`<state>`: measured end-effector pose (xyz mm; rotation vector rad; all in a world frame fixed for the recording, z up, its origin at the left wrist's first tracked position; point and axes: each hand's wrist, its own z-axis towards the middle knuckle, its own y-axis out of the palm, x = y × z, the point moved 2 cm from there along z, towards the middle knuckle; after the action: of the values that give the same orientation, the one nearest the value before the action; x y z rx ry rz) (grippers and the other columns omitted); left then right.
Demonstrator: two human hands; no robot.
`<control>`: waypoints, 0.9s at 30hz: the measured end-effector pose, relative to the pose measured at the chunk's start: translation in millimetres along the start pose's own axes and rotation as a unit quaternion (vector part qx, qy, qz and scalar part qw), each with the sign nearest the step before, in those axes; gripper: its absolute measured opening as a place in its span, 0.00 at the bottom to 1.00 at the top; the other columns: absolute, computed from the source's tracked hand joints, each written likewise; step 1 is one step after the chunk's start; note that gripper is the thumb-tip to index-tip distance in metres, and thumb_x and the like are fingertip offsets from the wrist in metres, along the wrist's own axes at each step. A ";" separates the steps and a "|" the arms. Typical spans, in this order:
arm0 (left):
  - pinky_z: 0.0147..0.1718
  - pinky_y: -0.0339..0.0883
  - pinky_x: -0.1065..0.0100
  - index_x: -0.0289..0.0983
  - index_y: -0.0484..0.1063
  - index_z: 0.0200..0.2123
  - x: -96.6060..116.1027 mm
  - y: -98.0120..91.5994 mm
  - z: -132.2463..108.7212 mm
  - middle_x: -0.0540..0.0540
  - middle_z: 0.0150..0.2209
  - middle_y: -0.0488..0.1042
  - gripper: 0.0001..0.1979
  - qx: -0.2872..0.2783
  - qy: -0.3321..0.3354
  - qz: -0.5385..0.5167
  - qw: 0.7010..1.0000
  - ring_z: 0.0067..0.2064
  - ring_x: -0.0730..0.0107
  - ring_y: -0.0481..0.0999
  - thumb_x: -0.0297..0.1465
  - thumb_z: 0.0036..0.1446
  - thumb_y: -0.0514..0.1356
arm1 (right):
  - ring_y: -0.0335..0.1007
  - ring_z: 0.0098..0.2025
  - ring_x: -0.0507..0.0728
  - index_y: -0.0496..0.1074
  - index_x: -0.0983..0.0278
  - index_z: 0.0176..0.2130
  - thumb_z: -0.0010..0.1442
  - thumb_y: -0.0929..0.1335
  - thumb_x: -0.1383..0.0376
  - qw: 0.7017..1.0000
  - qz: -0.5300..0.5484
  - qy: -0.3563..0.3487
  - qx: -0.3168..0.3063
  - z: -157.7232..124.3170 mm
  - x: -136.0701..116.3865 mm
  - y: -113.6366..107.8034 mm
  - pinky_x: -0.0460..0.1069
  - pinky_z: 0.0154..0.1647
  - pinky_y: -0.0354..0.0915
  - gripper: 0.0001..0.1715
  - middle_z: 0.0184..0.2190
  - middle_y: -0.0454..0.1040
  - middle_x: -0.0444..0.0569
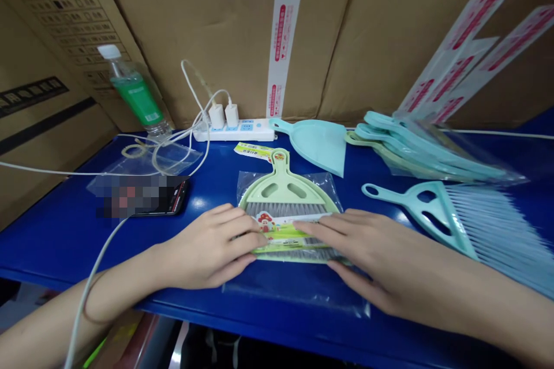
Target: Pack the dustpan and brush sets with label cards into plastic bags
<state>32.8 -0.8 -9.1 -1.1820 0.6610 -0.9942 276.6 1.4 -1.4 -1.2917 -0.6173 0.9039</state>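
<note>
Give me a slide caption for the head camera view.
Left hand and right hand rest flat on a bagged green dustpan set on a blue table.

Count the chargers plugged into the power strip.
2. The left charger and the right charger stand side by side in the white power strip by the cardboard boxes. No other shows, and none seems hidden.

A pale green dustpan (283, 187) lies flat on the blue table (64, 230), at the centre of its near edge, with the handle pointing far. A grey-bristled brush (285, 209) nests inside it and a mushroom-printed label (277, 229) crosses both, all within a clear plastic bag (298, 294).
</note>
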 end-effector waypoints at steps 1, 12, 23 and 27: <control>0.41 0.67 0.63 0.36 0.69 0.47 -0.1 -0.1 -0.3 0.43 0.41 0.76 0.11 -0.003 0.001 -0.002 1.000 0.41 0.64 0.73 0.29 0.68 0.50 | 0.77 0.39 0.58 0.70 0.67 0.54 0.55 0.65 0.74 1.000 0.006 -0.001 -0.002 0.0 -0.1 -0.5 0.54 0.42 0.72 0.26 0.42 0.80 0.53; 0.40 0.65 0.63 0.35 0.68 0.48 -1.4 0.9 2.0 0.45 0.41 0.76 0.11 0.002 0.022 0.012 1.000 0.40 0.64 0.73 0.26 0.68 0.49 | 0.76 0.41 0.60 0.71 0.67 0.46 0.49 0.64 0.78 0.999 0.034 0.007 -0.028 -2.7 -3.3 -5.1 0.55 0.44 0.71 0.23 0.42 0.79 0.54; 0.34 0.62 0.65 0.35 0.70 0.43 1.0 1.4 2.3 0.47 0.35 0.76 0.09 0.028 0.019 0.047 0.998 0.34 0.67 0.69 0.25 0.66 0.51 | 0.71 0.28 0.56 0.66 0.62 0.34 0.55 0.62 0.77 1.000 -0.009 -0.004 0.014 3.7 -2.5 6.5 0.53 0.34 0.68 0.11 0.29 0.74 0.47; 0.34 0.63 0.66 0.35 0.71 0.42 1.5 4.4 2.6 0.48 0.33 0.74 0.09 0.043 0.015 0.064 0.997 0.33 0.67 0.69 0.27 0.67 0.51 | 0.69 0.27 0.56 0.65 0.62 0.32 0.55 0.63 0.77 0.999 -0.037 -0.018 0.030 7.7 -4.2 9.8 0.52 0.33 0.66 0.10 0.28 0.73 0.46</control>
<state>36.9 -0.7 -12.6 -1.0381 0.7018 -0.9239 265.9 2.3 -9.0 -1.1926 -0.6576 0.8800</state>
